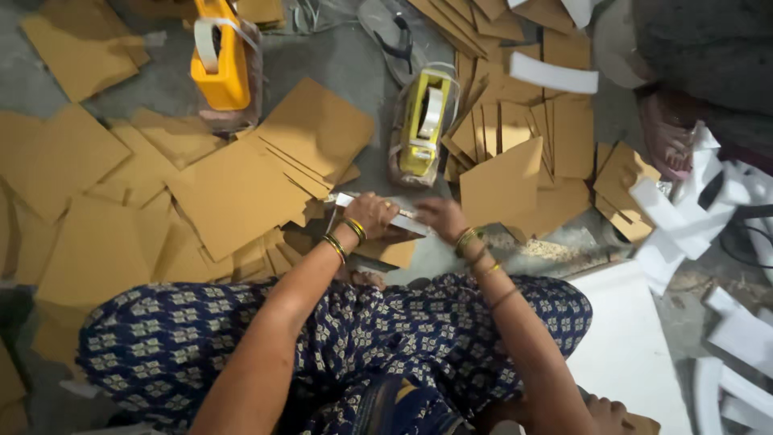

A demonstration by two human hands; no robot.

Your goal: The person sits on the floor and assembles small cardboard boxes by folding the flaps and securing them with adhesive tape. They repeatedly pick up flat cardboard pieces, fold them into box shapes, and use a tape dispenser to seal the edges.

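Left hand (372, 213) and right hand (439, 216) clamped on white strip (403, 216); grey floor (346, 60), strewn cardboard sheets (233, 193), yellow tape dispensers (424, 121)

White foam strip (378, 211) (long, narrow) lying level over brown cardboard.

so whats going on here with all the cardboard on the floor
A person sits on the floor and holds a long white strip with both hands: the left hand grips its middle, the right hand its other end. Brown cardboard sheets lie scattered all around. Two yellow tape dispensers stand just beyond the hands, and white foam pieces are piled to the right.
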